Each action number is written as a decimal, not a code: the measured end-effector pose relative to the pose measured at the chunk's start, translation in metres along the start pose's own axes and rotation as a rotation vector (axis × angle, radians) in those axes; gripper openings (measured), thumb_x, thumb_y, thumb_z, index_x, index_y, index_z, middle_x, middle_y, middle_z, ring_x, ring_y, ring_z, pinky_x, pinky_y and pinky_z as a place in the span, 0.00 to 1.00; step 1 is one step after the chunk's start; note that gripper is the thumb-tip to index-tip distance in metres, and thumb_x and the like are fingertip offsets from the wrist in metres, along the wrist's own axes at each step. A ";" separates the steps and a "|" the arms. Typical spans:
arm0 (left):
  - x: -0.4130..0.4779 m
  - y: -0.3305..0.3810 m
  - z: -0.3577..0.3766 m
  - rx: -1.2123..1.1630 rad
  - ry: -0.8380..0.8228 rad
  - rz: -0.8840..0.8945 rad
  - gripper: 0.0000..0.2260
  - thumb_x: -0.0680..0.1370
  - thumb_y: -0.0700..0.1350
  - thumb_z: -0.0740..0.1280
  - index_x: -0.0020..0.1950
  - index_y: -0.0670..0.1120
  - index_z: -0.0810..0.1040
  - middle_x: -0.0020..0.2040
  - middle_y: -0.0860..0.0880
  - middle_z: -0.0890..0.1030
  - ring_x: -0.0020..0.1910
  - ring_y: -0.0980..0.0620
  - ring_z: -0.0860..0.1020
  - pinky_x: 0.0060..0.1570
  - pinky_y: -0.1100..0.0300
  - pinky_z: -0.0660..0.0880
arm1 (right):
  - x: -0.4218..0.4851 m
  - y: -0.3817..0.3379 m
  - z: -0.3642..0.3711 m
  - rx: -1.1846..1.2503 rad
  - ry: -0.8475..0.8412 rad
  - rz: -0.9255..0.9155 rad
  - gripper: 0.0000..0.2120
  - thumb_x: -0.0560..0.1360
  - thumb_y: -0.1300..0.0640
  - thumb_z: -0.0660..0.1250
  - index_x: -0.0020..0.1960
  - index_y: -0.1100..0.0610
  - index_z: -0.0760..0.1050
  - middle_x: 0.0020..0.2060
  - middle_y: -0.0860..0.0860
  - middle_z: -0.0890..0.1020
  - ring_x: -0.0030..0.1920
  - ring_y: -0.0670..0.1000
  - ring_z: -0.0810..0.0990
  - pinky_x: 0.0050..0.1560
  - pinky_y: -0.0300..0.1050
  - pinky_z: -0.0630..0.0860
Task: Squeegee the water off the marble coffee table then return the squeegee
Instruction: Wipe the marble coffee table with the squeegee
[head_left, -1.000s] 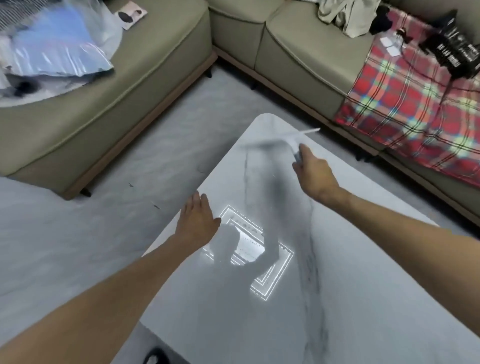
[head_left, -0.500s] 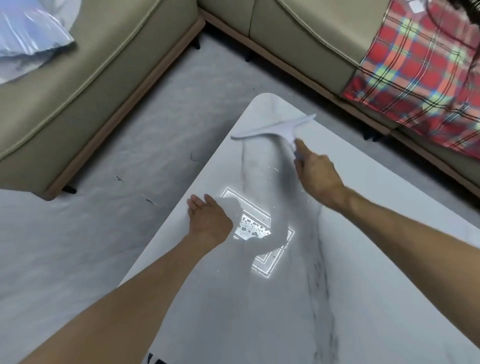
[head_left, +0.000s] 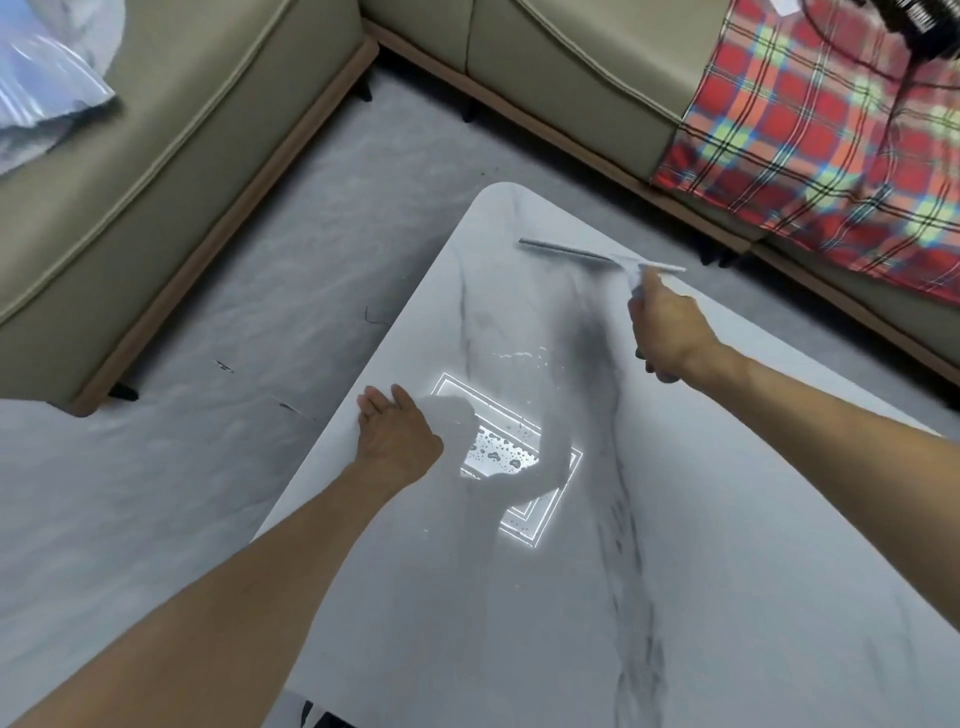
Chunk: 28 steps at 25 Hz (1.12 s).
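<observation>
A white squeegee (head_left: 587, 256) lies with its blade across the far end of the white marble coffee table (head_left: 701, 597). My right hand (head_left: 667, 335) grips its handle from the near side. My left hand (head_left: 397, 439) rests flat on the table's left edge, fingers straight. Water droplets (head_left: 501, 449) glisten in a bright ceiling-light reflection at mid-table, and a thin wet streak (head_left: 519, 356) lies just beyond it.
An olive sofa (head_left: 171, 171) wraps the left and far sides. A red plaid blanket (head_left: 831, 140) covers its right section, with a black object at the top right. A plastic bag (head_left: 36, 78) lies on the left seat. Grey floor (head_left: 332, 270) separates sofa and table.
The squeegee blade has swung round, from tilting up to the right to tilting down to the right, and shifted rightward. My left hand has stayed on the table edge.
</observation>
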<state>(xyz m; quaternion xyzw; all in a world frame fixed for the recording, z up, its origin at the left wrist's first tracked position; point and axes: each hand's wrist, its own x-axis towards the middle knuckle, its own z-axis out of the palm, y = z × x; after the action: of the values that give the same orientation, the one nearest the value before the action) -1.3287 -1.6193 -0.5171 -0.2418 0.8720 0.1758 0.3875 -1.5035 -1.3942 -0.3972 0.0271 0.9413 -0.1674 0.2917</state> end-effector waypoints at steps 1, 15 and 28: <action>-0.001 0.000 0.001 0.000 0.006 0.002 0.36 0.77 0.46 0.58 0.77 0.33 0.42 0.75 0.26 0.45 0.76 0.29 0.46 0.76 0.47 0.48 | -0.004 0.001 0.005 0.037 -0.021 0.046 0.17 0.81 0.57 0.49 0.69 0.53 0.59 0.51 0.68 0.77 0.36 0.64 0.79 0.27 0.48 0.73; -0.036 -0.050 -0.003 0.070 0.292 0.144 0.30 0.73 0.39 0.61 0.74 0.36 0.57 0.68 0.37 0.66 0.69 0.40 0.65 0.69 0.54 0.61 | -0.003 -0.076 0.029 0.121 -0.028 -0.077 0.05 0.81 0.56 0.51 0.55 0.55 0.62 0.48 0.63 0.77 0.29 0.58 0.74 0.20 0.42 0.66; -0.044 -0.067 -0.005 -0.178 0.244 0.069 0.25 0.74 0.36 0.63 0.71 0.40 0.65 0.65 0.39 0.74 0.61 0.41 0.76 0.59 0.52 0.72 | -0.117 0.048 0.044 -0.516 -0.288 -0.318 0.22 0.81 0.48 0.53 0.74 0.37 0.57 0.53 0.53 0.82 0.50 0.62 0.80 0.49 0.52 0.76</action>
<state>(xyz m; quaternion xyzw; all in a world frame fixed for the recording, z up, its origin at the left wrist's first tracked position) -1.2684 -1.6641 -0.4881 -0.2648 0.9014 0.2347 0.2495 -1.3759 -1.3582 -0.3804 -0.2186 0.8942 0.0307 0.3893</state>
